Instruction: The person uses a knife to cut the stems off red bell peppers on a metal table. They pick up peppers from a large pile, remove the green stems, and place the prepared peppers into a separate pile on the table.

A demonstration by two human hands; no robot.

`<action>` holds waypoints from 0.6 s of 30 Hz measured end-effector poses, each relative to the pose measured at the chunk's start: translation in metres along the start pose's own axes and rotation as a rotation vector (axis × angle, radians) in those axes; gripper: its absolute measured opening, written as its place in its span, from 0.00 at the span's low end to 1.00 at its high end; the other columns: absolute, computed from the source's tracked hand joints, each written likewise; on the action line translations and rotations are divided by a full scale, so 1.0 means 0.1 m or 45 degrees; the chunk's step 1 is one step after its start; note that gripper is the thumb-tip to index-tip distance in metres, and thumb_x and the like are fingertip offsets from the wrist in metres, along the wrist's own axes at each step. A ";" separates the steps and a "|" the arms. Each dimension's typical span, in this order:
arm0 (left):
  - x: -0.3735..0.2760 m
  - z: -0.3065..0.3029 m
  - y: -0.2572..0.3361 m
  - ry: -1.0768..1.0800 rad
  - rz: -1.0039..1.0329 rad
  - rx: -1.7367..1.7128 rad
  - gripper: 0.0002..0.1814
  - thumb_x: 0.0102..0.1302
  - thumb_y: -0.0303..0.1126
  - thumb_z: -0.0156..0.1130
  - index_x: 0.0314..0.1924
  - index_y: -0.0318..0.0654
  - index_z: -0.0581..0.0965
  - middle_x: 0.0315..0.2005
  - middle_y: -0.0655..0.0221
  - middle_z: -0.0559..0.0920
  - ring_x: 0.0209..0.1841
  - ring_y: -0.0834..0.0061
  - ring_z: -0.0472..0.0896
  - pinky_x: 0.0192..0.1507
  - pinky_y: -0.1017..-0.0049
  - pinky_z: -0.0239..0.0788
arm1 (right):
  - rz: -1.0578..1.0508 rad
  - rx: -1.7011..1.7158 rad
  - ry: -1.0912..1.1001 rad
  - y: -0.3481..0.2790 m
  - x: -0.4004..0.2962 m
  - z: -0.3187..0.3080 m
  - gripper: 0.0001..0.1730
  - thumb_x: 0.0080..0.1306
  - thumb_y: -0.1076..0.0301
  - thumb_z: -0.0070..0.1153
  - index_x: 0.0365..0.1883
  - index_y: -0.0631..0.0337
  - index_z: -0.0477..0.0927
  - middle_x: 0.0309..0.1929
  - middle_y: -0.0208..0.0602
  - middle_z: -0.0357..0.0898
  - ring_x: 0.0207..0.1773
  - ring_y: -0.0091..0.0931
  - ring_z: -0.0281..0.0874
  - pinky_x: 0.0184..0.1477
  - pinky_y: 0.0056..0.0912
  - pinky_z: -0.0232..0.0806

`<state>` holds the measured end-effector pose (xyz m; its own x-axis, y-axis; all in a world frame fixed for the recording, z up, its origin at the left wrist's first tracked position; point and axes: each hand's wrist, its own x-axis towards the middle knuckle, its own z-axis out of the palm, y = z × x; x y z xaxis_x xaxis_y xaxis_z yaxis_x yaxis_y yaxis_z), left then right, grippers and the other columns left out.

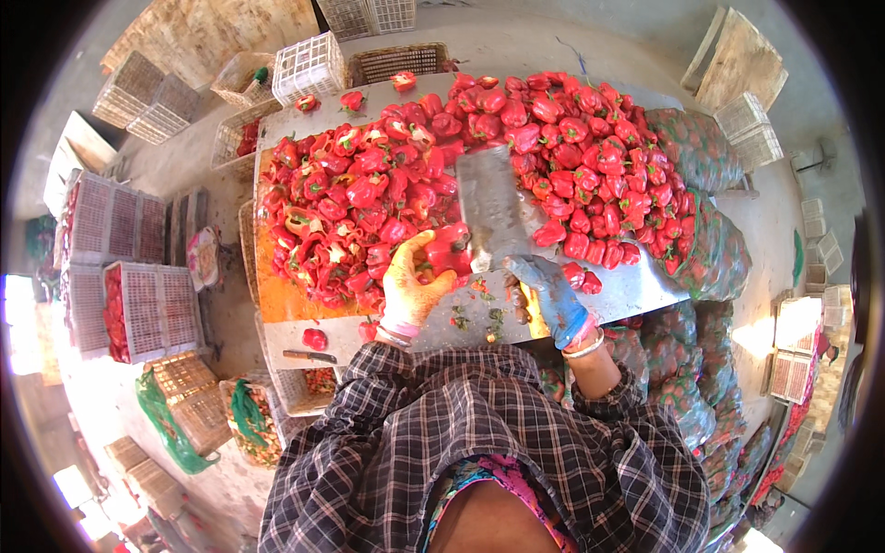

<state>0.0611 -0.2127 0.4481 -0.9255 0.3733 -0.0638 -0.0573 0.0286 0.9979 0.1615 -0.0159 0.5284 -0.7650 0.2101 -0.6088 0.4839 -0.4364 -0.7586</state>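
Note:
My left hand (413, 287), in a pale, orange-stained glove, grips a red bell pepper (446, 252) above the near side of the metal table. In a blue glove, my right hand (546, 294) is closed around a yellow handle (532, 312). A broad grey blade (491, 204), apparently a cleaver's, extends away from that hand between two pepper piles. On the left is a heap of cut-open red peppers (366, 190); whole peppers with green stems (594, 148) are piled to the right. Green stem scraps (494, 321) lie between my hands.
A small knife (310, 357) and a loose pepper (314, 339) lie at the table's near left. Net sacks of peppers (712, 242) crowd the right side. Plastic crates (155, 311) stand on the floor to the left. A scrap-filled crate (319, 383) sits below the near edge.

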 end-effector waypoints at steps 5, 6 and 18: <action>0.01 -0.07 0.09 0.125 0.105 0.085 0.32 0.52 0.20 0.73 0.58 0.34 0.73 0.44 0.67 0.83 0.46 0.79 0.82 0.42 0.81 0.76 | -0.660 -0.684 0.113 0.23 -0.08 -0.11 0.19 0.69 0.51 0.62 0.41 0.60 0.78 0.19 0.29 0.73 0.19 0.21 0.72 0.21 0.28 0.66; -0.01 -0.12 0.08 0.183 0.109 0.073 0.32 0.51 0.21 0.74 0.58 0.34 0.73 0.42 0.67 0.82 0.44 0.80 0.82 0.41 0.81 0.75 | -0.865 -0.947 0.164 0.19 -0.15 0.04 0.17 0.68 0.54 0.63 0.37 0.60 0.78 0.16 0.33 0.73 0.17 0.27 0.75 0.21 0.34 0.65; -0.12 -0.34 0.06 0.475 0.143 0.514 0.27 0.48 0.32 0.80 0.46 0.35 0.75 0.35 0.65 0.82 0.34 0.74 0.81 0.37 0.74 0.76 | -1.336 -1.782 0.281 0.45 -0.28 0.67 0.14 0.65 0.59 0.64 0.32 0.58 0.75 0.12 0.34 0.69 0.14 0.34 0.71 0.19 0.39 0.60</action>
<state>0.0593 -0.2483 0.4550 -0.9916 0.0435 0.1220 0.1293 0.3878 0.9126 0.1762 -0.1002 0.5270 -0.9548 0.0392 0.2947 -0.0712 0.9324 -0.3545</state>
